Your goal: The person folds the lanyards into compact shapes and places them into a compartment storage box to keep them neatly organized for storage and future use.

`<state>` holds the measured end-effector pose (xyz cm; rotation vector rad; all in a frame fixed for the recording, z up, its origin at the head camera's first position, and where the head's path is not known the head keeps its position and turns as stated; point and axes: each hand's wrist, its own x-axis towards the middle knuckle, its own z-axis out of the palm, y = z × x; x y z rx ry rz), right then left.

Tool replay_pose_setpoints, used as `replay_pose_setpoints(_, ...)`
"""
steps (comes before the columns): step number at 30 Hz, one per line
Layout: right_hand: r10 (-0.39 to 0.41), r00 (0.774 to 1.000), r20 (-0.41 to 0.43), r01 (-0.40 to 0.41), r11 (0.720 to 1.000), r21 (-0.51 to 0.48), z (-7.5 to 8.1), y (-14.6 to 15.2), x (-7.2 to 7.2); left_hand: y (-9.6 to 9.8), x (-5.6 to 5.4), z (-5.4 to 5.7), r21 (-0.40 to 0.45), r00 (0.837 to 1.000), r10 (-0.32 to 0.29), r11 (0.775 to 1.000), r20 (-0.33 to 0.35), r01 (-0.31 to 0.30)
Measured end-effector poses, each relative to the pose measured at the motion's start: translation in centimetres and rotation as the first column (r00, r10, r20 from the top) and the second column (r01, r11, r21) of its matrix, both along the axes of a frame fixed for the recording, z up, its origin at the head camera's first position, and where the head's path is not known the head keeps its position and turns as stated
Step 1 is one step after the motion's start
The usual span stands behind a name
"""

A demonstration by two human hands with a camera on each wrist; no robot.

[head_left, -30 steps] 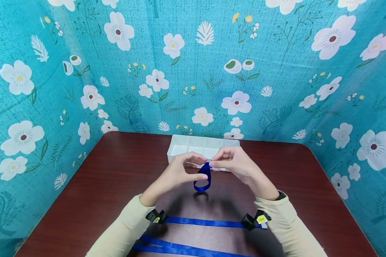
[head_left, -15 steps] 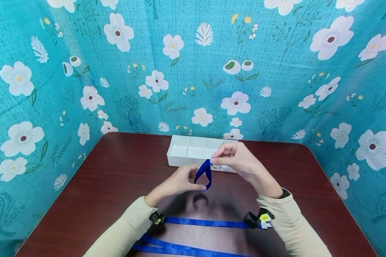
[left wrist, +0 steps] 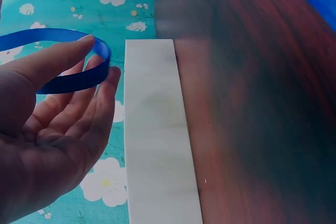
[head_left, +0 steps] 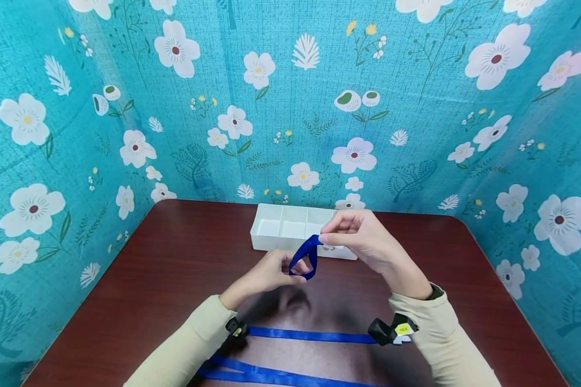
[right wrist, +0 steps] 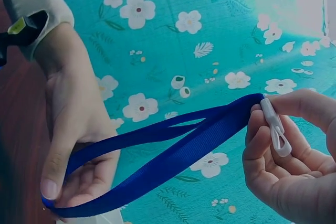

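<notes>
A blue lanyard (head_left: 310, 245) is bent into a loop above the table between the hands. My right hand (head_left: 365, 239) pinches its upper end, and a white plastic clip (right wrist: 273, 121) shows at those fingers in the right wrist view. Lower and to the left, my left hand (head_left: 266, 271) holds the rounded end of the loop. Thumb and fingers lie at the band's bend in the left wrist view, with the thumb tip against it. How firmly they grip it is hard to make out.
A white divided tray (head_left: 276, 243) stands at the back, partly behind the right hand. Blue straps (head_left: 314, 335) lie across the front of the brown table (head_left: 174, 252), partly under the forearms. A flowered teal cloth (head_left: 271, 129) hangs around the table.
My left hand has dropped below the right and moved to the end of the loop, then shifted up slightly. The right hand has risen slightly and gone right, still pinching the lanyard's upper end.
</notes>
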<state>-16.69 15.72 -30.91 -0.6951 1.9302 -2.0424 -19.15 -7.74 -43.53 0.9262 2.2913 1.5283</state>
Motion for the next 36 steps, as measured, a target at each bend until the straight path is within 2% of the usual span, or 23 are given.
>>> replay_pose_setpoints(3,-0.008,1.000,-0.004,0.008,1.000,-0.001,0.2,0.5,0.1,-0.4,-0.2,-0.3,0.003,1.000,0.000,1.000,0.002,0.000)
replay_pose_setpoints(8,-0.020,1.000,-0.023,0.020,1.000,-0.001,0.3,1.5,0.1,-1.2,-0.5,-0.9,0.035,0.999,-0.012,0.999,0.047,0.010)
replay_pose_setpoints(11,-0.027,0.999,-0.025,0.027,1.000,0.003,0.4,2.0,0.2,-1.8,-0.6,-0.9,0.052,0.997,-0.016,0.999,0.080,0.012)
replay_pose_setpoints(15,-0.037,0.999,-0.018,0.037,0.999,-0.003,0.3,2.6,0.2,-2.4,-0.8,-0.7,0.050,0.996,0.010,0.999,0.091,-0.015)
replay_pose_setpoints(21,-0.046,0.999,-0.027,0.045,0.999,-0.019,0.0,3.5,0.3,-3.5,-1.2,-0.3,0.023,0.995,0.074,0.997,0.071,-0.076)
replay_pose_setpoints(26,-0.052,0.998,-0.019,0.051,0.999,-0.017,-0.4,4.4,0.2,-4.4,-1.3,0.3,0.005,0.992,0.122,0.992,-0.015,-0.122)
replay_pose_setpoints(30,-0.063,0.998,-0.009,0.063,0.998,-0.004,-0.8,5.3,0.2,-5.1,-1.5,0.7,0.025,0.987,0.139,0.990,-0.086,-0.138)
replay_pose_setpoints(33,-0.071,0.997,-0.015,0.071,0.997,0.018,-1.3,5.9,0.1,-5.6,-1.5,1.1,0.052,0.985,0.155,0.987,-0.081,-0.151)
replay_pose_setpoints(36,-0.082,0.996,-0.030,0.084,0.995,0.049,-1.8,6.5,-0.1,-6.0,-1.4,1.5,0.101,0.987,0.159,0.983,-0.035,-0.155)
